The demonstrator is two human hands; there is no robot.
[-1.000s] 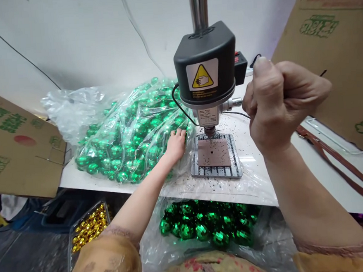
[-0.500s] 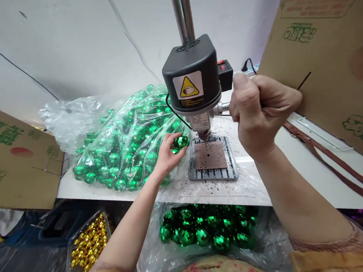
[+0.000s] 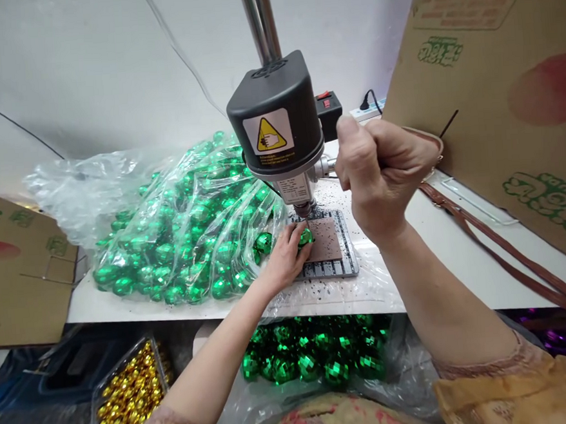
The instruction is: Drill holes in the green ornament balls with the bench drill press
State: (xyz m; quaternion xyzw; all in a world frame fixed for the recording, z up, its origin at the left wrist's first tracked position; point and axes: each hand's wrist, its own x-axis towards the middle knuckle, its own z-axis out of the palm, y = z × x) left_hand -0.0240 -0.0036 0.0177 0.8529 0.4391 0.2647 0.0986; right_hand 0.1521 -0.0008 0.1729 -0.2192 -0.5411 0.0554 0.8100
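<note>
A small black drill press [image 3: 276, 119] stands on the white table, its chuck [image 3: 303, 208] pointing down over a slotted metal base [image 3: 348, 252]. A brown square board [image 3: 326, 241] lies on that base. My left hand [image 3: 285, 257] pinches a shiny green faceted ball [image 3: 305, 237] on the board, under the chuck. My right hand [image 3: 381, 169] is closed in a fist at the right of the drill head, by the feed lever's hub [image 3: 327, 165]. The lever's grip is hidden inside the fist.
A clear plastic bag [image 3: 92, 186] of green balls [image 3: 169, 252] spreads at left. More green balls [image 3: 317, 352] lie below the table edge, beside a bin of gold balls [image 3: 131, 390]. Cardboard boxes [image 3: 500, 126] flank both sides; a brown strap [image 3: 499, 248] lies at right. Dark shavings litter the base.
My left hand has carried the green ball rightward from beside the bag onto the board under the chuck. My right hand stays closed by the drill head. The view has shifted slightly.
</note>
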